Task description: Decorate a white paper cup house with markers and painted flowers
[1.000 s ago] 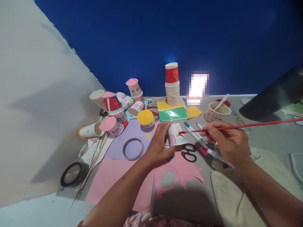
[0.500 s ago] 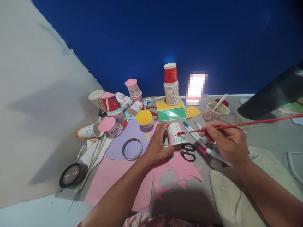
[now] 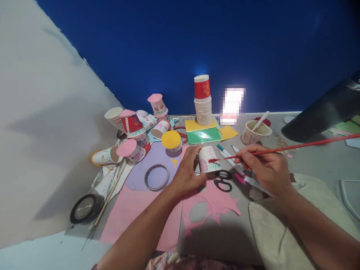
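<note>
My left hand (image 3: 188, 169) grips a white paper cup (image 3: 207, 152) from its left side; the cup is upside down and bears a drawn pink window, a purple door and green grass. In my right hand (image 3: 263, 165) is a long red paintbrush (image 3: 298, 144), pinched near its bristle end. Its red-coated tip lies against the cup's side, below the window. Black-handled scissors (image 3: 223, 180) lie just in front of the cup, their blades partly hidden. Several markers (image 3: 231, 160) rest between the cup and my right hand.
Decorated cups with paper roofs (image 3: 131, 123) crowd the left. A tall cup stack (image 3: 203, 108) stands by the blue wall. A patterned cup (image 3: 254, 134) holds a white stick. Tape rolls (image 3: 156, 177), pink paper (image 3: 140, 221) and a pale cloth (image 3: 270, 225) lie nearer.
The brush tip has shifted slightly left and down across the cup, and my right hand has moved a little left with it. My left hand keeps its hold on the cup.
</note>
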### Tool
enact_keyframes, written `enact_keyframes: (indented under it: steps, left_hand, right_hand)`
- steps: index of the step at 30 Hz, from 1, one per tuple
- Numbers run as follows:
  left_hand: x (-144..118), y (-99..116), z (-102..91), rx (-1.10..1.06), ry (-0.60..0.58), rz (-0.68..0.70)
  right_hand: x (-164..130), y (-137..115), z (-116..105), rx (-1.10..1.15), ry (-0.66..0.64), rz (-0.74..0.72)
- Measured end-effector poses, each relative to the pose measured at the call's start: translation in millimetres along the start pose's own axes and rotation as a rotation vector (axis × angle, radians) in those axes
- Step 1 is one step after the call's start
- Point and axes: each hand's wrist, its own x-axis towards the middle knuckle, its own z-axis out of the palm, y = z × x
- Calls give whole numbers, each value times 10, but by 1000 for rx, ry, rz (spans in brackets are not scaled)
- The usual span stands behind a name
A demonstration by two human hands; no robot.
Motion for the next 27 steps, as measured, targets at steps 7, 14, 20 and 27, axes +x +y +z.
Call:
enact_keyframes:
  steps: [7,14,20,27]
  left_hand:
    - [2,-22,7,4,-12,7]
    - [0,-59,18,28,-14,43]
    - [-4,-66,20,9,-18,60]
    - [0,-31,10,-13,-23,16]
  right_hand:
    - [16,45,-39,21,73,-17]
    - [-1,25,13,-2,52,-23]
    - [21,21,2,-19,51,-34]
    - [25,45,-67,53,78,-22]
